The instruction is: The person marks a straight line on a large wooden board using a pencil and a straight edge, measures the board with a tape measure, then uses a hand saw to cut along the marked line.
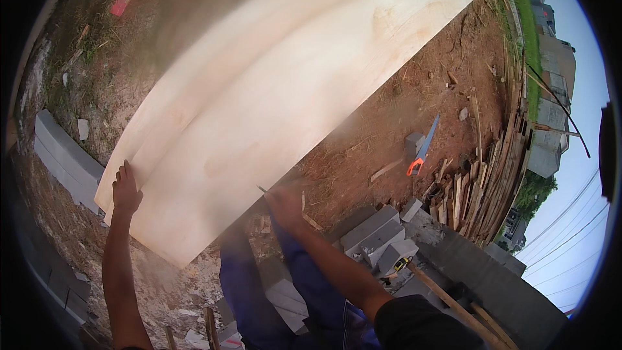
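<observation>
A large pale plywood sheet point(259, 104) stretches from near my legs up to the far right, with a lengthwise line or edge running along it. My left hand point(127, 193) rests on its left part near the end, fingers laid out on the wood. At the sheet's near right edge, my right hand point(285, 209) is closed round a thin dark pencil point(262, 188), whose tip points left over the wood. Blur hides some of the right fingers.
A handsaw point(424, 146) with an orange handle lies on the dirt beside a grey block point(414, 144). Near right are more grey blocks point(372, 233), a tape measure point(402, 263) and stacked wood strips point(479, 191). Another block point(65, 159) sits left of the sheet.
</observation>
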The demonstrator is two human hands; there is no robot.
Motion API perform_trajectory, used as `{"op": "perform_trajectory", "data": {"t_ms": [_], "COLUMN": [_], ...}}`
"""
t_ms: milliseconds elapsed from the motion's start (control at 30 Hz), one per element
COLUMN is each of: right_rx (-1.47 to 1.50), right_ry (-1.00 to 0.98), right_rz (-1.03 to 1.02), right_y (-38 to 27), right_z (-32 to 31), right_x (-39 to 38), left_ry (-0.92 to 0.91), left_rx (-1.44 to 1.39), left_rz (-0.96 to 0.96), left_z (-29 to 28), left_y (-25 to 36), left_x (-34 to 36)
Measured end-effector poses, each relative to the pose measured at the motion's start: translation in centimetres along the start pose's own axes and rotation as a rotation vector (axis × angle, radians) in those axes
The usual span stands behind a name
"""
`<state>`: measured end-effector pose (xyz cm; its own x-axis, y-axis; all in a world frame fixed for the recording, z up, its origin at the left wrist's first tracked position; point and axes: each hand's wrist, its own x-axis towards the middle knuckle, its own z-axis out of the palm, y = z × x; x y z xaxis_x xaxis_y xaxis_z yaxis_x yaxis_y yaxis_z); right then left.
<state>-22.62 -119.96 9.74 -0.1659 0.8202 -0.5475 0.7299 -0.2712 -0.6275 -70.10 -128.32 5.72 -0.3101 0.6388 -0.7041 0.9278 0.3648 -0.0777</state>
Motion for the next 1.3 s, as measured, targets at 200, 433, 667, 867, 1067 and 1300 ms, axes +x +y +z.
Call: {"op": "perform_trajectory", "data": {"t_ms": [200,433,667,867,1067,1300], "right_rx": [0.095,0.042,-0.201,-0.133,-0.097,0.01], "right_ry": [-0.016,-0.112,-0.125,-0.078,0.003,0.003], "right_rz": [0.073,0.504,0.511,0.425,0.221,0.323], "right_y": [-0.5,2.5,2.9,2.7,-0.6,0.9], "right_z": [-4.1,-11.5,-18.2,-20.5,-21.0,-18.4], "right_x": [-0.5,-1.3,-2.0,-0.3,1.5,-1.5], "left_ry": [0.135,0.118,0.19,0.272,0.445,0.522], "left_rx": [-0.192,-0.297,-0.315,-0.306,-0.489,-0.474], "left_rz": [0.061,0.152,0.017,-0.024,0.023,0.106], "left_z": [-5.1,-10.5,-14.6,-21.7,-30.1,-34.4], "left_y": [1.5,5.9,10.3,9.5,8.6,5.9], "left_x": [-7.3,-20.6,-29.1,-30.9,-28.5,-18.7]}}
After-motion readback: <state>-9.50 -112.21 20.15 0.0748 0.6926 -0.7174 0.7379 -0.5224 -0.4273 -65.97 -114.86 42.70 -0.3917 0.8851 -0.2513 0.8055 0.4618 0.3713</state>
